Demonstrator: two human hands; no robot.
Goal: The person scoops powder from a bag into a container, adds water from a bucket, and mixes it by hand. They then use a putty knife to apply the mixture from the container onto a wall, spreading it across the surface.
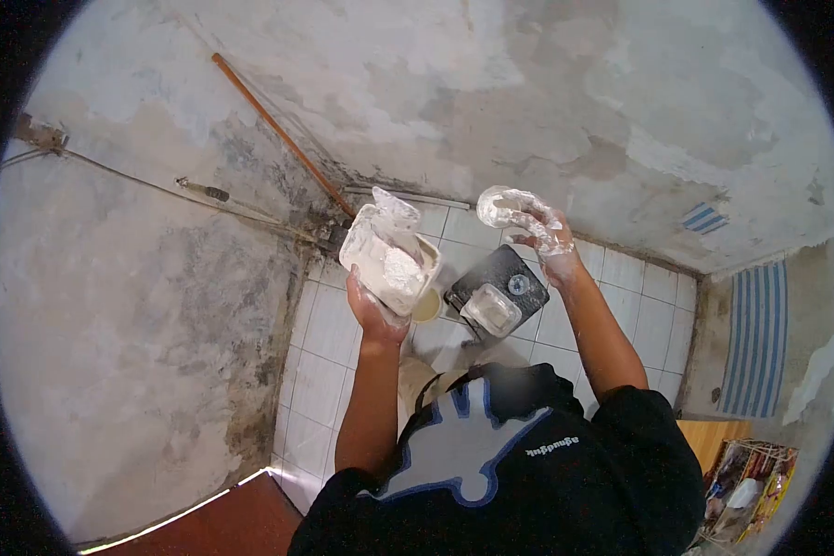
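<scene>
the white tub (pixel 387 264) is held in the left hand (pixel 376 313), just left of the black scale (pixel 486 276) and above the floor, the grip closed around its near end. its long axis runs from the wrist toward the wall corner, and its open mouth, with white paste inside, faces up at the camera. the paste-smeared right hand (pixel 549 236) hangs past the scale's far edge, its grip pinching crumpled clear plastic (pixel 502 206), which lies right of the tub's far end, apart from it, trailing leftward toward it.
</scene>
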